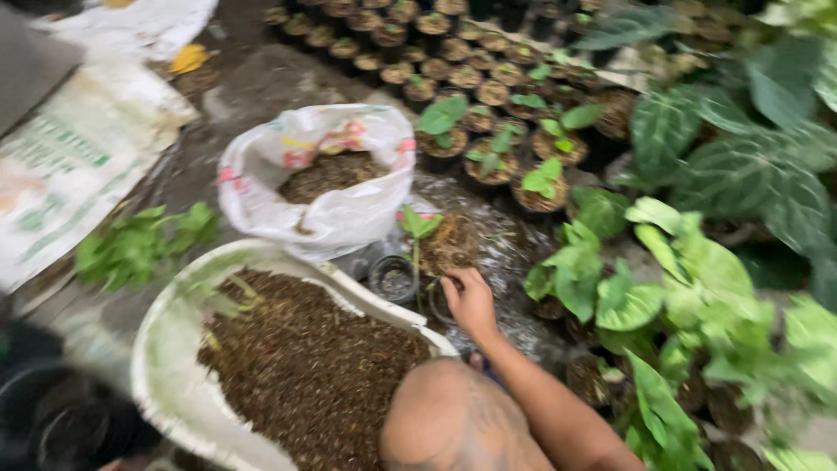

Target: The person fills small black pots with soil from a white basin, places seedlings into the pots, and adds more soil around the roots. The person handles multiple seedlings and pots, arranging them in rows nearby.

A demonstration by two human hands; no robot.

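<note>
Large white tub (166,349) of brown potting mix is sitting at left; white sack (340,209) of the same mix is lying just behind it. Your right hand (471,301) is reaching past the tub rim, fingers curling down onto a small black pot (443,301) holding a seedling (418,228); grasp blurred, cannot tell. Left hand is staying out of view. Potted seedlings (514,157) are standing further right.

White sack of soil (327,187), rows of potted seedlings (453,65), leafy plants (697,279).
</note>
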